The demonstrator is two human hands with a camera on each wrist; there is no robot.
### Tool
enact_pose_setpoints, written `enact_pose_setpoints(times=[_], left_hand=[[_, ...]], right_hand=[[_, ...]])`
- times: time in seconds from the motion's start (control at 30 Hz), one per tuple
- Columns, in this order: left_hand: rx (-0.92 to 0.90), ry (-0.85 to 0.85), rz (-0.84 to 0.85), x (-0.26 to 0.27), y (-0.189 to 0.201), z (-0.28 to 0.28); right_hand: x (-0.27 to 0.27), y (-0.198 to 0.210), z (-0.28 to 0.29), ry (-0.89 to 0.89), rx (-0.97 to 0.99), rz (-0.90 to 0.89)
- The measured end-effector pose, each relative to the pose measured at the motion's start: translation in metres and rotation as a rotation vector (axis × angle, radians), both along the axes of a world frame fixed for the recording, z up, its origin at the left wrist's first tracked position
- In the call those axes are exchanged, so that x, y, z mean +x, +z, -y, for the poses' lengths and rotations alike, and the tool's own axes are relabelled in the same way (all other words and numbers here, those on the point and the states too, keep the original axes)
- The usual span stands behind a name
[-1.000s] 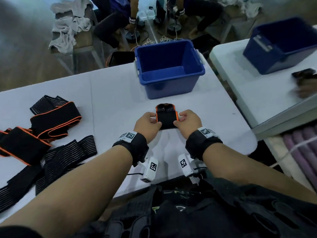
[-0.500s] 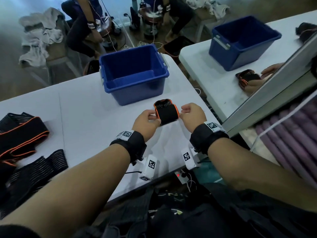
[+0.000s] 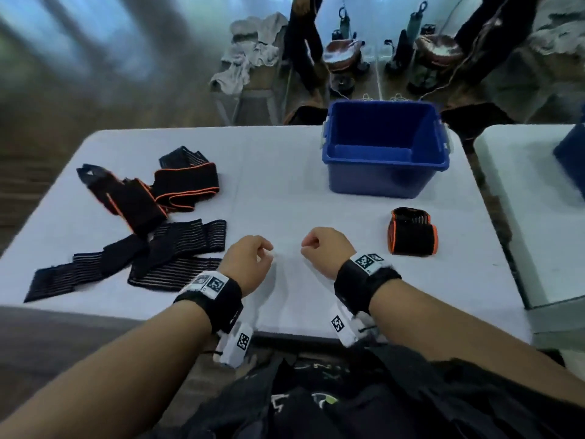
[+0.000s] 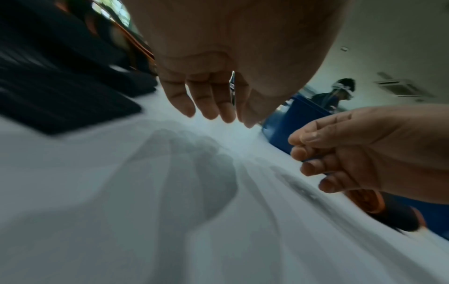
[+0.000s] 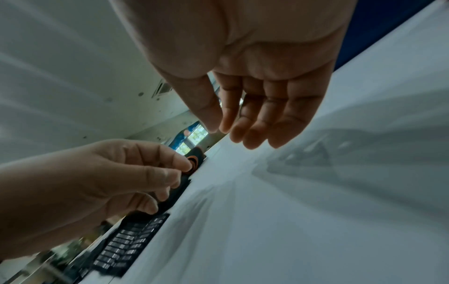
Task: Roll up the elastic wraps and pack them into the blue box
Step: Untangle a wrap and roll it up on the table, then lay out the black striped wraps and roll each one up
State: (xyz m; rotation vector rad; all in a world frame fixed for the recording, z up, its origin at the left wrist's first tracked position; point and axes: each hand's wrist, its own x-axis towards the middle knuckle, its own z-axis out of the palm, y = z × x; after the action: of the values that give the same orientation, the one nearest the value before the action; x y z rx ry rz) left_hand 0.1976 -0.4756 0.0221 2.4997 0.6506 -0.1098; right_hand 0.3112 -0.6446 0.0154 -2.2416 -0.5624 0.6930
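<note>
A rolled black wrap with orange edging [image 3: 413,232] lies on the white table [image 3: 285,185], just in front of the blue box [image 3: 376,182] and right of my right hand [image 3: 311,245]. The box looks empty. My left hand [image 3: 264,253] hovers beside the right one, over bare table. Both hold nothing, fingers loosely curled, as the wrist views show for the left fingers [image 4: 209,103] and right fingers [image 5: 248,124]. Unrolled wraps lie at the left: a black-orange one [image 3: 177,188] and striped black ones [image 3: 158,258].
A second white surface with another blue box [image 3: 569,153] stands at the right, across a narrow gap. Beyond the table's far edge are a bench with grey cloths [image 3: 250,55], people's legs and gear on the floor.
Both hands have let go of the rolled wrap, which now lies on the table to the right. The view has swung left, bringing the unrolled wraps into sight.
</note>
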Motion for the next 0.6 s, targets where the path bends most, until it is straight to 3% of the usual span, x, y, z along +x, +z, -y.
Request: enact_pose_setpoints(times=[0.17, 0.37, 0.6], left_hand=[[0.218, 0.198, -0.129, -0.059, -0.007, -0.049], [0.165, 0.271, -0.163, -0.086, -0.017, -0.062], [-0.016, 0.298, 0.016, -0.086, -0.015, -0.077]], right_hand=[[-0.022, -0.005, -0.053, 0.17, -0.025, -0.008], [-0.044, -0.001, -0.1, 0.313, -0.039, 0.02], [-0.057, 0.003, -0.13, 0.45, -0.067, 0.007]])
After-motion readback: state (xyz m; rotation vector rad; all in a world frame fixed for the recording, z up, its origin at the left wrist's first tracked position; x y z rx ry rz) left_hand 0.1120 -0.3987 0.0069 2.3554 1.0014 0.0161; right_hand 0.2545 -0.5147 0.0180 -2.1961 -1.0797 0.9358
